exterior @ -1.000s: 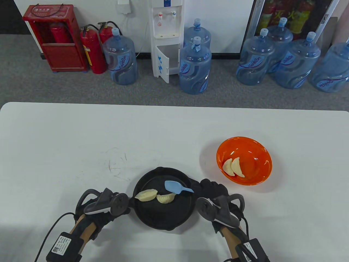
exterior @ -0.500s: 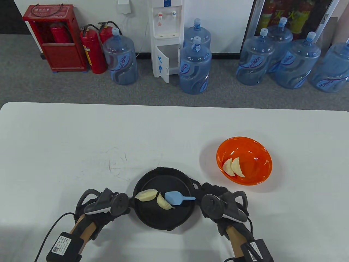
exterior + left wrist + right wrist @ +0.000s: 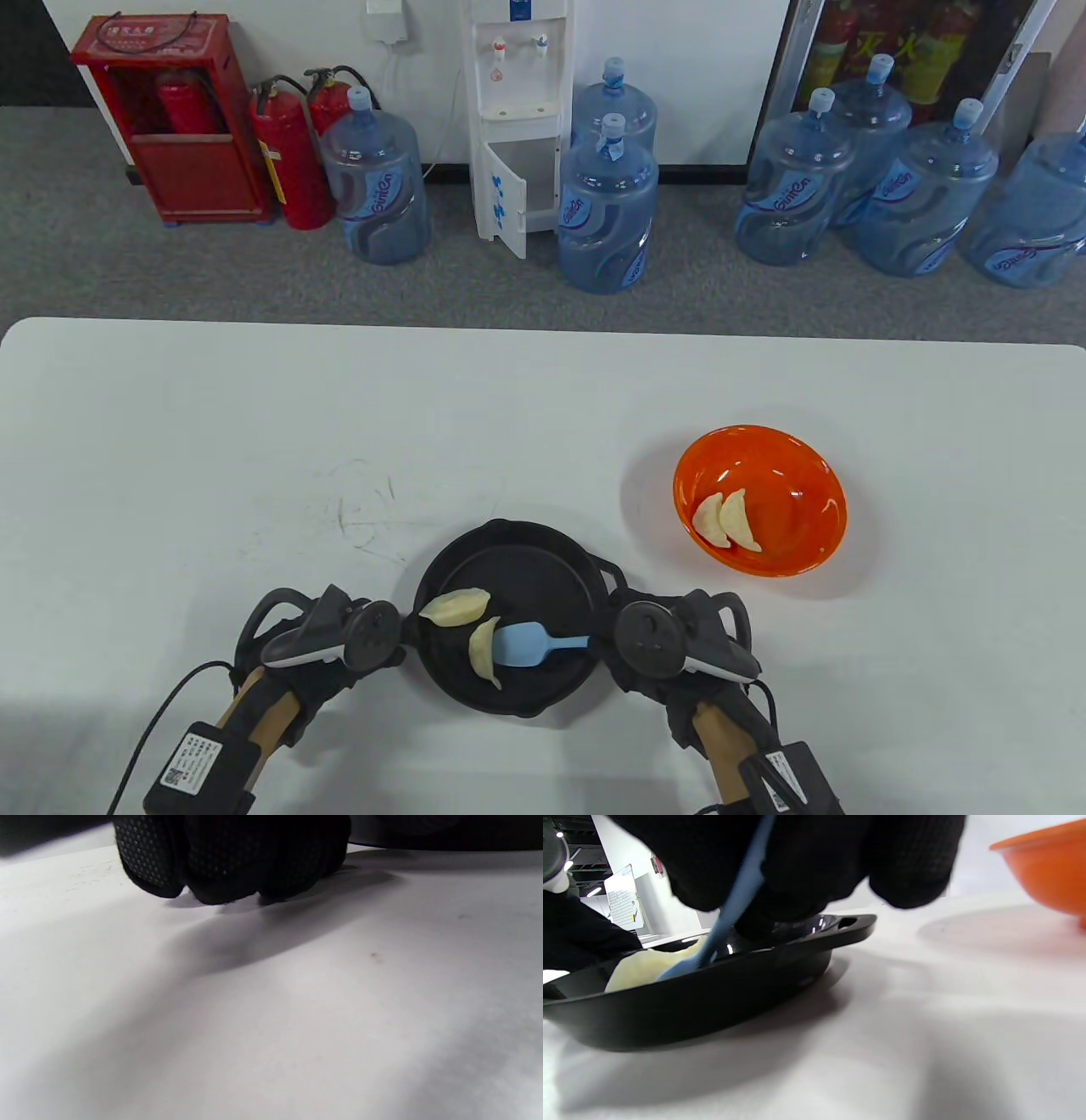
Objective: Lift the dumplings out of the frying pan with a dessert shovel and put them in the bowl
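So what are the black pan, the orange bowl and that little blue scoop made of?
Pan: looks like coated or cast metal, black and slightly glossy, judging by glints on its rim. Bowl: probably plastic, bright and shiny. Scoop: matte, likely silicone or plastic.

The table view is bright, evenly lit and sharp, with slight bending of straight lines toward the frame edges. The white table (image 3: 254, 441) is near overexposed, and soft shadows lie beneath the frying pan (image 3: 543, 696) and bowl (image 3: 814, 552). Both wrist views are dimmer, with blurred foregrounds; gloved fingers (image 3: 229, 857) along the top edge are nearly featureless black. Small glints mark the pan rim in the right wrist view.
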Demonstrator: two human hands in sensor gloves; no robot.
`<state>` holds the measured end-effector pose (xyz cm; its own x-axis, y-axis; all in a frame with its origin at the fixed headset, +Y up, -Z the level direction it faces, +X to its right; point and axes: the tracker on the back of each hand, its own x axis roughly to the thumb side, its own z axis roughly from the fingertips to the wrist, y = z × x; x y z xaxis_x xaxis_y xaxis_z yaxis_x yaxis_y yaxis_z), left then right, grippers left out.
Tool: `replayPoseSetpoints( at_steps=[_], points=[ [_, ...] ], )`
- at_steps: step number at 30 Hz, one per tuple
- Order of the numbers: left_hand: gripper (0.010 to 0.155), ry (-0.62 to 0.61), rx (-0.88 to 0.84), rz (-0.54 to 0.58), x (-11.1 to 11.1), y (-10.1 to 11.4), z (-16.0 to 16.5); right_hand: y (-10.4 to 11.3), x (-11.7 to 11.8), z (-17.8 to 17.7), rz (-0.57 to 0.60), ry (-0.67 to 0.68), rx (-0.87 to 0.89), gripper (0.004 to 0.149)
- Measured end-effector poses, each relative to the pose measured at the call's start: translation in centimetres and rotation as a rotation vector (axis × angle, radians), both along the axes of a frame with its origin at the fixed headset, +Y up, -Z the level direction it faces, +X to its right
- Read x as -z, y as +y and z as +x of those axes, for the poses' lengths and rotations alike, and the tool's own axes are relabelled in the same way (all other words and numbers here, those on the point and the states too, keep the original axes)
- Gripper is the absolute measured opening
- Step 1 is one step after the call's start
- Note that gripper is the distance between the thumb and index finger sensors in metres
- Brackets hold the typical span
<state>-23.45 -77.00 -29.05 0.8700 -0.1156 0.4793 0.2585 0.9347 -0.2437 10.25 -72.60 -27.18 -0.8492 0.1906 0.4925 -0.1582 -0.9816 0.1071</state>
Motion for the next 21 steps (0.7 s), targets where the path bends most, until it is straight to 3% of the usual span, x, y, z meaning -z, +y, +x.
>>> replayPoseSetpoints(
  at_steps=[21],
  points=[
    [0.057,-0.002,0.005,0.002,0.0,0.0,0.0,-1.2,-1.5,-4.4,0.065,0.053,-0.057,0.043]
  ],
)
